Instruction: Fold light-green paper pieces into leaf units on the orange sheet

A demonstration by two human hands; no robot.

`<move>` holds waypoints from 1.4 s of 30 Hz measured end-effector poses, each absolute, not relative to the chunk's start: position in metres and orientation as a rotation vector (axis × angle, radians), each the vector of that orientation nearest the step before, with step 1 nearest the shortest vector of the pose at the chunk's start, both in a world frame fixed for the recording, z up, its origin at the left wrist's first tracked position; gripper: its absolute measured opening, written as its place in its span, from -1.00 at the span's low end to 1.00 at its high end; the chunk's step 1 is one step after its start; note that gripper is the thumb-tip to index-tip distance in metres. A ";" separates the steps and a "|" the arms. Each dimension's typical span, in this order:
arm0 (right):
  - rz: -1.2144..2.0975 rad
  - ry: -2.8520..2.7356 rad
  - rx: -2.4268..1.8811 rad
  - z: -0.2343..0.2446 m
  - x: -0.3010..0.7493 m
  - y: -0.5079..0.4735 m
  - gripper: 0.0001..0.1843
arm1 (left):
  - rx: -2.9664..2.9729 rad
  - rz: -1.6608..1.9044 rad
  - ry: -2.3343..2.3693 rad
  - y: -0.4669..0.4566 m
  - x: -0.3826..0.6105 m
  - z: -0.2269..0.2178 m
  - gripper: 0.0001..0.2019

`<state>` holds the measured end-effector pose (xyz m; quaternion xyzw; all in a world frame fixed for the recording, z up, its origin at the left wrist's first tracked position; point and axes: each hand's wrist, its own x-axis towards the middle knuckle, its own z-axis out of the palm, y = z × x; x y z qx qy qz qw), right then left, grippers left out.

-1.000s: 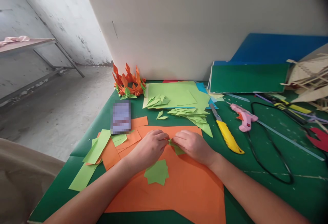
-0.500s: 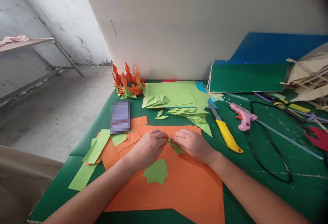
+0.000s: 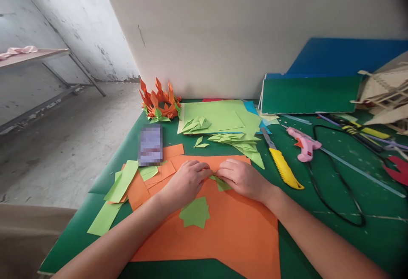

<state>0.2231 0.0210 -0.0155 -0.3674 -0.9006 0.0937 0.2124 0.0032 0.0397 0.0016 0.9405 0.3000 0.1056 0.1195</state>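
Observation:
My left hand and my right hand meet over a large orange paper sheet on the green table. Both pinch a small folded light-green paper piece between fingertips, pressing it down on the orange sheet. Just below the hands lies a green star-shaped paper cutout.
Loose green and orange paper strips lie to the left beside a phone. Behind are green paper sheets, folded green pieces and an orange origami crown. A yellow utility knife, pink glue gun and black cord lie to the right.
Both hands stay pinched on the small green piece with only slight finger shifts. The view has tilted a little.

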 end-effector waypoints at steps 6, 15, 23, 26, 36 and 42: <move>0.281 -2.464 -1.012 -0.016 0.223 0.018 -0.72 | 2.788 0.283 0.902 0.036 0.004 0.001 -0.71; 0.326 -2.373 -1.068 -0.021 0.223 0.016 -0.78 | 2.689 0.380 0.932 0.041 0.001 -0.006 -0.65; 0.231 -2.417 -1.049 -0.020 0.229 0.019 -0.76 | 2.665 0.411 1.011 0.033 0.006 -0.004 -0.66; 0.184 -2.404 -1.054 -0.021 0.230 0.020 -0.72 | 2.659 0.424 1.013 0.032 0.006 -0.004 -0.69; 0.306 -2.339 -1.029 -0.023 0.231 0.019 -0.78 | 2.670 0.410 0.746 0.040 0.003 -0.001 -0.71; 0.335 -2.367 -1.031 -0.019 0.226 0.018 -0.88 | 2.609 0.475 0.733 0.044 0.002 -0.002 -0.71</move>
